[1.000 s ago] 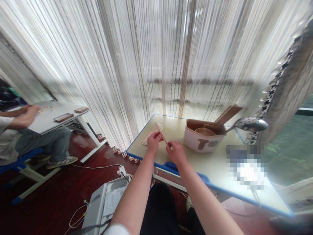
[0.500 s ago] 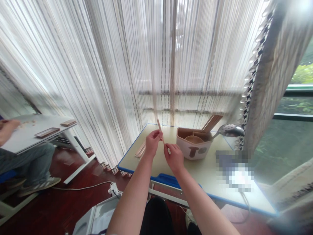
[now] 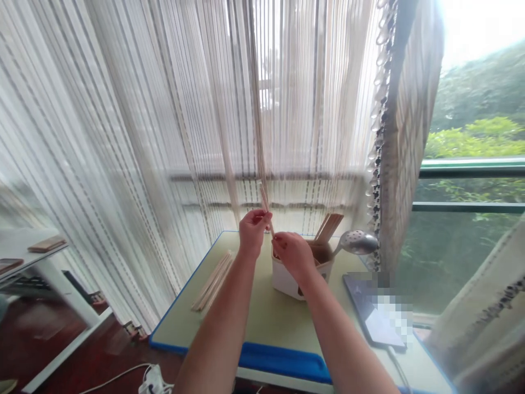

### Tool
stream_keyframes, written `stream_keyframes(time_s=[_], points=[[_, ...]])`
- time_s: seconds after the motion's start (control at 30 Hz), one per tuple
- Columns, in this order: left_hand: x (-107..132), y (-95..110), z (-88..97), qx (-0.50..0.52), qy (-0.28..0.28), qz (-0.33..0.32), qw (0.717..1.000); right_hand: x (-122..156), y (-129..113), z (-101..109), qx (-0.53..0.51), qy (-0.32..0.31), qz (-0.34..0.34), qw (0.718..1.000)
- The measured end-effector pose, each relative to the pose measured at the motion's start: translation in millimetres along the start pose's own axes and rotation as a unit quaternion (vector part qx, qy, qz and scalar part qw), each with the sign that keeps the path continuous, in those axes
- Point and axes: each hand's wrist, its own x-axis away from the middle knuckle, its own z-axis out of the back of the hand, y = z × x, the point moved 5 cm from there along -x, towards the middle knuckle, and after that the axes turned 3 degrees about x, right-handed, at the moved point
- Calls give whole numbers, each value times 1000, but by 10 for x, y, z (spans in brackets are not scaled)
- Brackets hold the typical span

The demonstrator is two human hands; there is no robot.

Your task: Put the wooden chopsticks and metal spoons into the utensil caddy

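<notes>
The left hand (image 3: 253, 232) pinched a light, stiff wooden stick (image 3: 264, 198) between its fingers, a thin piece best held mid-length; the right hand (image 3: 293, 254) curled just beside it, its hold unclear.

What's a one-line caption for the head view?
Left hand pinches a wooden stick over a white box, right hand at its lower end; loose sticks lie nearby.

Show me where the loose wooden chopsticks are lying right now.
In the head view, the loose wooden chopsticks lie on the table left of centre, just left of the left forearm and below the left hand, with the white caddy further right.
</notes>
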Motion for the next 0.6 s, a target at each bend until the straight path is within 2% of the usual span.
stream_keyframes(time_s=[0.2, 0.43, 0.6], points=[[-26, -165, -118, -34, -35, 0, 999, 29, 208, 26, 38, -23, -17, 999], [-27, -419, -1, -94, -44, 29, 994, 119, 267, -2, 54, -24, -23, 998], [42, -570, 84, -147, -44, 44, 987, 162, 239, -34, 44, -17, 1, 999]])
